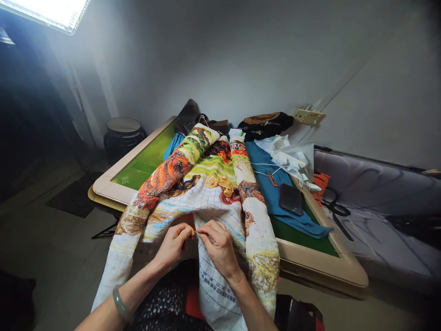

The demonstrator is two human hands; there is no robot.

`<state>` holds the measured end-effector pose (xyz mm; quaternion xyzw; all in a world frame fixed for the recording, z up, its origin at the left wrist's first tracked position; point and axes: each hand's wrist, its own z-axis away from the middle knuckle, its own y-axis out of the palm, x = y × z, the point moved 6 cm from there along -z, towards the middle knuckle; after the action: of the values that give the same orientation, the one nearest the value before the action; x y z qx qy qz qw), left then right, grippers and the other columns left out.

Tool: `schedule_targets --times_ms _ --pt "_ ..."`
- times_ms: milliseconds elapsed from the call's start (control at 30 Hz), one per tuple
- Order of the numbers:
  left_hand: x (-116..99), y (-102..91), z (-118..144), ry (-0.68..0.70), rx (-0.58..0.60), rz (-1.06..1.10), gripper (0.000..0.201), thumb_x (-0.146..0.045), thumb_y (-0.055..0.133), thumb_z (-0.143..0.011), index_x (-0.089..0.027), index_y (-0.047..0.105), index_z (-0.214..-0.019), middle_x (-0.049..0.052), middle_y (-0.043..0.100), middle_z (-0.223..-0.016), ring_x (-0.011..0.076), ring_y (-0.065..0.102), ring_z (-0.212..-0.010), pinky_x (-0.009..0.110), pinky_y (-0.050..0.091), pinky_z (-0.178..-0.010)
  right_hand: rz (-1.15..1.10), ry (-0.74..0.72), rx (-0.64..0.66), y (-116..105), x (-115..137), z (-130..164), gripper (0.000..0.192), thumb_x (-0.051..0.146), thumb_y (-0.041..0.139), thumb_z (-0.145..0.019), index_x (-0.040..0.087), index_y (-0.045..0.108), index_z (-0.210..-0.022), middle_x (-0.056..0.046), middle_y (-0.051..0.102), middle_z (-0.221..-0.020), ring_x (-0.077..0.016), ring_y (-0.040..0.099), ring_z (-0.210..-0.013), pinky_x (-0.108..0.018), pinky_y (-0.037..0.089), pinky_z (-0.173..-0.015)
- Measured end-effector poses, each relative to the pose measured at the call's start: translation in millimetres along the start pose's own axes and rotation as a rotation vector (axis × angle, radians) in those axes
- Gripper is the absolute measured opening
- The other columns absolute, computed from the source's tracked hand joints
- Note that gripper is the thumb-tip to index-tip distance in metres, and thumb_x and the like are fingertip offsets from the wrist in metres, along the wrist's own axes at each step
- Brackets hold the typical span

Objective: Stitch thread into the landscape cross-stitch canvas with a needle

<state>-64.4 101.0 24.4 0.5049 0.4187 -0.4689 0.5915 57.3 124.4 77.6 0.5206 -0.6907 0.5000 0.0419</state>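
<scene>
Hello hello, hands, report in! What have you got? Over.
Left hand and right hand both pinching the cross-stitch cloth at its unstitched grid. Cloth draped from green table to lap. Phone lies aside, clear.

Both hands pinched the gridded embroidery cloth (206, 193) at its unstitched part, left hand (175, 246) and right hand (218, 248) fingertips nearly touching. A dark phone (291, 199) lay on blue fabric (272, 188) nearby.

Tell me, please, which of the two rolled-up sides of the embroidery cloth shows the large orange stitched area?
The left roll, running diagonally from the table's far side toward the left hand. The right roll is mostly cream with small brown and red patches.
</scene>
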Motion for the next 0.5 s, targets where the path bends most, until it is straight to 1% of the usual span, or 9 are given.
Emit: schedule_targets --times_ms 233,500 --pt "1.1 -0.3 -1.4 0.005 0.008 0.028 0.032 -0.046 0.054 -0.078 -0.015 0.054 -0.068 -0.006 0.037 -0.053 0.008 0.03 -0.049 0.021 0.02 -0.046 0.02 0.004 -0.017 3.6 -1.3 0.9 0.016 0.006 0.057 -0.083 0.02 0.065 -0.081 -0.001 0.06 -0.075 -0.0181 0.053 -0.076 -0.032 0.038 -0.073" --pt "0.7 0.7 -2.8 0.02 0.01 0.039 0.031 -0.045 0.054 -0.078 -0.015 0.054 -0.068 -0.006 0.036 -0.053 0.0082 0.029 -0.05 0.022 0.02 -0.046 0.024 0.009 -0.005 4.0 -1.4 0.0 0.015 0.008 0.058 -0.084 0.02 0.065 -0.079 -0.001 0.06 -0.074 -0.0179 0.053 -0.076 -0.031 0.038 -0.072"
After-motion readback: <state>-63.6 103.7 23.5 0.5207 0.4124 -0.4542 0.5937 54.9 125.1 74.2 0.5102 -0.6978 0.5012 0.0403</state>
